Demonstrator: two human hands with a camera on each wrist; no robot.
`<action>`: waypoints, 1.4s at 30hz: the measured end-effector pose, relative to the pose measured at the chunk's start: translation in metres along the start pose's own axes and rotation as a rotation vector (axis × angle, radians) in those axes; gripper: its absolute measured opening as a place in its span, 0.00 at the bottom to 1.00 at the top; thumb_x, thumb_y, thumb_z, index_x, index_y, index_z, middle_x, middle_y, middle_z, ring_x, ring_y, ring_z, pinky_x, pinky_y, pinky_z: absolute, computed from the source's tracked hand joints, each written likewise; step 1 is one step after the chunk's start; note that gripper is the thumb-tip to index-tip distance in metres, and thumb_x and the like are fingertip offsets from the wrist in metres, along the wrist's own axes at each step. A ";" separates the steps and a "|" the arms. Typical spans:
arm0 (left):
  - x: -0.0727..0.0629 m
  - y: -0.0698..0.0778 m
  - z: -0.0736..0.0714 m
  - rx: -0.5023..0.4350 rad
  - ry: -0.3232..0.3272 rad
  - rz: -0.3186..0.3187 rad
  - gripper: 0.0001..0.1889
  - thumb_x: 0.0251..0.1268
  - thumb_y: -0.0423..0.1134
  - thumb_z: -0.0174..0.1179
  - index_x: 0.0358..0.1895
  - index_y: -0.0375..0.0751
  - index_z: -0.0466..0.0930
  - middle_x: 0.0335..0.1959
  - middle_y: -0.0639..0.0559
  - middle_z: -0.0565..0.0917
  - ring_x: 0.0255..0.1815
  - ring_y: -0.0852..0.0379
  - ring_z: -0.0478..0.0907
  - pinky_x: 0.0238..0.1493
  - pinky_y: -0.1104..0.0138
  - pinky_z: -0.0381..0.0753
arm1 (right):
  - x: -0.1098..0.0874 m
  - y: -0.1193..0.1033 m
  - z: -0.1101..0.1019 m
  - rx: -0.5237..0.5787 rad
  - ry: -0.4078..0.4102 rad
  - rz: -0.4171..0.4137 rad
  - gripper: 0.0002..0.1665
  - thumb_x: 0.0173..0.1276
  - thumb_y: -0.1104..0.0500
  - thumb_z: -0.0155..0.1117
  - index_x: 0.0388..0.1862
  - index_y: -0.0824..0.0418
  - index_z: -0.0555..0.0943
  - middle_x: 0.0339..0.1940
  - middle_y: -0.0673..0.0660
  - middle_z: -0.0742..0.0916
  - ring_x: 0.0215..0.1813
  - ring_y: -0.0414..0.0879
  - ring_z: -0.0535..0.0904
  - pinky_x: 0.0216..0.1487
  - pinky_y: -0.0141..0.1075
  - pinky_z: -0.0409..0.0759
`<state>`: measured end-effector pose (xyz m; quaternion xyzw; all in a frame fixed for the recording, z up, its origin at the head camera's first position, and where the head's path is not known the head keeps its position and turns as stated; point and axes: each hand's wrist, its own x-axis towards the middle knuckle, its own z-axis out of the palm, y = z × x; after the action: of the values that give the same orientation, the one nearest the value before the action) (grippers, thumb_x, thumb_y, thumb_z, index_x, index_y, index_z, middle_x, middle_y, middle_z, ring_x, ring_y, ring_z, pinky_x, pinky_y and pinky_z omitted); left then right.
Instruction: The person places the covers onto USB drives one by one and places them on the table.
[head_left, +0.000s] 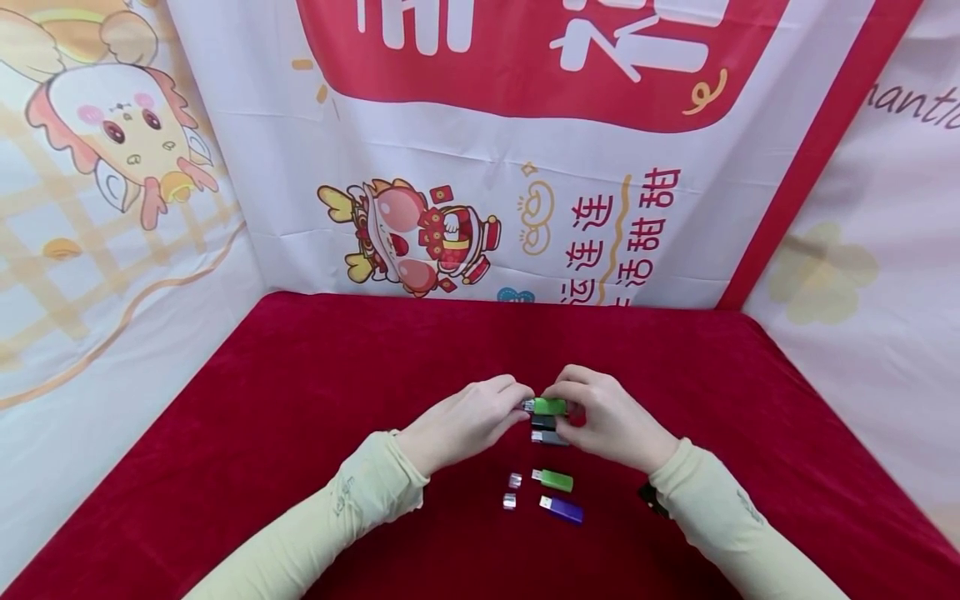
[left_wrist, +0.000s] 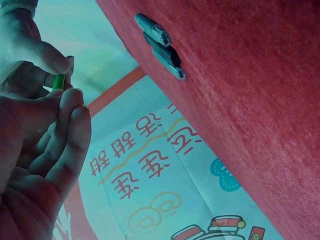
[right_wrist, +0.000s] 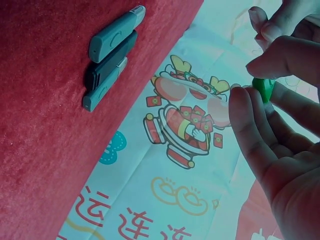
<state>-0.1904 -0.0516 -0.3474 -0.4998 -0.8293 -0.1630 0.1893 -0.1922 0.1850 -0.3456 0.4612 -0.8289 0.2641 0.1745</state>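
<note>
Both hands meet over the cloth around a green USB stick (head_left: 551,407). My right hand (head_left: 609,421) pinches its green body, which shows between thumb and fingers in the right wrist view (right_wrist: 264,89). At the other end, the fingertips of my left hand (head_left: 468,417) pinch the clear cap (head_left: 528,406). In the left wrist view, a green sliver of the stick (left_wrist: 59,81) shows between the fingers. Below the hands a black USB stick (right_wrist: 112,62) lies between two grey ones (right_wrist: 116,35), side by side, clear caps on the grey ones.
Nearer the front lie an uncapped green USB stick (head_left: 555,480) and an uncapped purple one (head_left: 564,510). Two loose clear caps (head_left: 515,480) lie to their left. A red cloth (head_left: 360,358) covers the table, with printed fabric walls (head_left: 285,167) behind and beside it.
</note>
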 end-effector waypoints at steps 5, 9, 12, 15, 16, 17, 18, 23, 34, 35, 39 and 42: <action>0.000 0.001 -0.001 -0.009 -0.007 -0.026 0.13 0.66 0.35 0.65 0.51 0.38 0.78 0.38 0.52 0.78 0.37 0.63 0.77 0.43 0.78 0.76 | 0.000 0.001 0.001 -0.008 0.015 -0.006 0.20 0.46 0.69 0.81 0.40 0.61 0.85 0.38 0.50 0.82 0.32 0.38 0.76 0.33 0.30 0.81; 0.000 0.000 -0.001 -0.013 0.005 -0.035 0.13 0.66 0.35 0.65 0.51 0.37 0.79 0.39 0.52 0.79 0.38 0.62 0.78 0.45 0.77 0.76 | 0.001 0.002 0.003 -0.013 0.039 -0.023 0.22 0.46 0.69 0.82 0.41 0.62 0.85 0.38 0.51 0.83 0.34 0.41 0.79 0.35 0.34 0.83; 0.000 -0.001 -0.001 -0.009 0.024 -0.041 0.14 0.66 0.35 0.65 0.52 0.37 0.78 0.41 0.51 0.79 0.40 0.61 0.78 0.47 0.76 0.76 | 0.001 0.001 0.004 -0.013 0.067 -0.032 0.23 0.46 0.69 0.82 0.43 0.64 0.84 0.38 0.52 0.83 0.34 0.41 0.79 0.35 0.35 0.83; 0.000 -0.001 -0.002 -0.017 0.040 -0.051 0.14 0.65 0.34 0.65 0.52 0.36 0.77 0.43 0.50 0.80 0.42 0.61 0.78 0.48 0.75 0.76 | 0.001 0.000 0.004 -0.013 0.092 -0.042 0.24 0.46 0.70 0.82 0.44 0.64 0.83 0.39 0.52 0.83 0.33 0.40 0.79 0.34 0.33 0.82; 0.000 -0.001 -0.002 -0.020 0.044 -0.053 0.14 0.65 0.34 0.65 0.52 0.36 0.77 0.44 0.50 0.80 0.42 0.60 0.78 0.49 0.74 0.76 | 0.002 0.000 0.004 -0.012 0.098 -0.046 0.24 0.46 0.70 0.81 0.44 0.65 0.83 0.39 0.52 0.83 0.34 0.40 0.79 0.34 0.33 0.82; 0.001 -0.001 -0.002 -0.023 0.048 -0.054 0.14 0.66 0.34 0.65 0.52 0.36 0.77 0.44 0.50 0.80 0.43 0.60 0.78 0.49 0.74 0.77 | 0.002 0.000 0.004 -0.009 0.105 -0.053 0.23 0.47 0.70 0.81 0.43 0.65 0.84 0.38 0.52 0.83 0.34 0.40 0.79 0.34 0.34 0.82; 0.001 -0.001 -0.002 -0.026 0.050 -0.054 0.14 0.66 0.34 0.65 0.52 0.35 0.77 0.44 0.49 0.80 0.43 0.60 0.79 0.49 0.74 0.77 | 0.002 0.000 0.003 -0.009 0.112 -0.057 0.22 0.47 0.71 0.81 0.43 0.65 0.84 0.38 0.52 0.83 0.34 0.40 0.79 0.34 0.34 0.82; 0.001 -0.001 -0.002 -0.017 0.052 -0.049 0.13 0.67 0.34 0.64 0.52 0.35 0.77 0.44 0.49 0.80 0.42 0.61 0.78 0.48 0.74 0.77 | 0.003 0.001 0.003 -0.030 0.145 -0.078 0.24 0.45 0.73 0.80 0.45 0.67 0.86 0.39 0.55 0.84 0.35 0.42 0.80 0.35 0.33 0.82; 0.002 0.000 -0.004 -0.015 0.069 -0.039 0.12 0.66 0.33 0.64 0.50 0.35 0.78 0.42 0.50 0.79 0.41 0.61 0.78 0.46 0.75 0.77 | 0.002 0.001 0.002 -0.034 0.175 -0.082 0.24 0.45 0.74 0.80 0.44 0.67 0.87 0.39 0.55 0.86 0.38 0.44 0.83 0.40 0.32 0.82; 0.001 0.000 -0.004 -0.019 0.065 -0.039 0.12 0.66 0.33 0.64 0.50 0.35 0.78 0.42 0.50 0.79 0.40 0.61 0.78 0.46 0.76 0.77 | 0.002 0.001 0.002 -0.035 0.172 -0.083 0.24 0.45 0.74 0.80 0.44 0.67 0.87 0.40 0.55 0.86 0.38 0.44 0.83 0.40 0.32 0.82; 0.001 0.000 -0.004 -0.020 0.050 -0.045 0.13 0.66 0.33 0.65 0.51 0.35 0.78 0.41 0.50 0.79 0.40 0.62 0.78 0.45 0.76 0.77 | 0.002 0.001 0.002 -0.035 0.162 -0.094 0.24 0.45 0.74 0.80 0.46 0.67 0.87 0.39 0.55 0.85 0.38 0.44 0.83 0.40 0.31 0.82; 0.000 0.000 -0.004 -0.016 0.043 -0.048 0.13 0.65 0.33 0.65 0.51 0.35 0.78 0.41 0.50 0.79 0.40 0.62 0.78 0.45 0.76 0.77 | 0.002 0.001 0.002 -0.036 0.155 -0.097 0.24 0.46 0.74 0.79 0.46 0.67 0.87 0.39 0.55 0.85 0.38 0.44 0.83 0.40 0.31 0.82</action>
<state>-0.1897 -0.0531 -0.3439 -0.4775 -0.8356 -0.1850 0.1990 -0.1940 0.1827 -0.3468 0.4758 -0.7942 0.2755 0.2588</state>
